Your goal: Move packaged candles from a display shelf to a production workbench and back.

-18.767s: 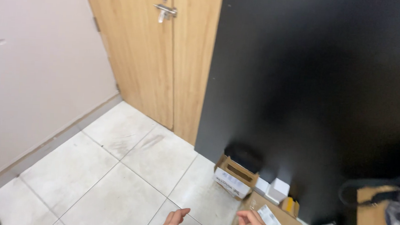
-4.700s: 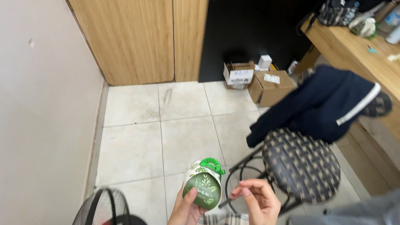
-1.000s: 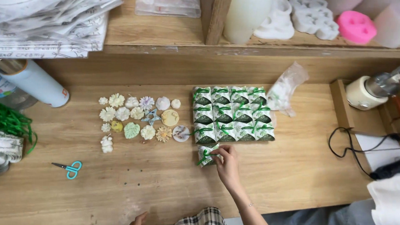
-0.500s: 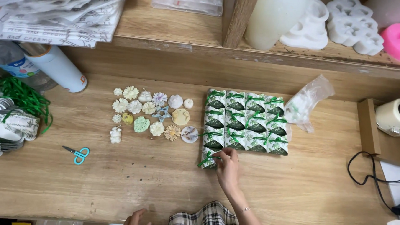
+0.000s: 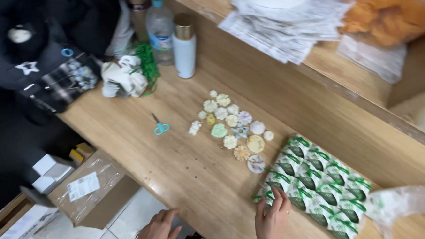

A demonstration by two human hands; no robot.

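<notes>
A long wooden desk [image 5: 181, 166] runs from ten o'clock to four o'clock, with a shelf of papers [image 5: 285, 26] above it and tiled floor below. At nine o'clock a dark bag [image 5: 47, 43] sits at the desk's end, then a ribbon bundle [image 5: 127, 76] and three bottles [image 5: 171, 35]. Small blue scissors [image 5: 161, 126] lie alone near the middle. Just past them pale moulded flowers [image 5: 234, 128] lie loosely grouped, none wrapped.

At six o'clock the left hand [image 5: 158, 230] rests at the desk's edge, fingers loosely spread, holding nothing. The right hand [image 5: 271, 224] has its fingertips pressed on the near corner packet [image 5: 267, 192] of a tidy block of green-ribboned packets [image 5: 315, 188] at four o'clock. Judging by this, many packets are done and laid out, with the corner one just being placed. A crumpled plastic bag [image 5: 402, 204] lies beside them at three o'clock.
</notes>
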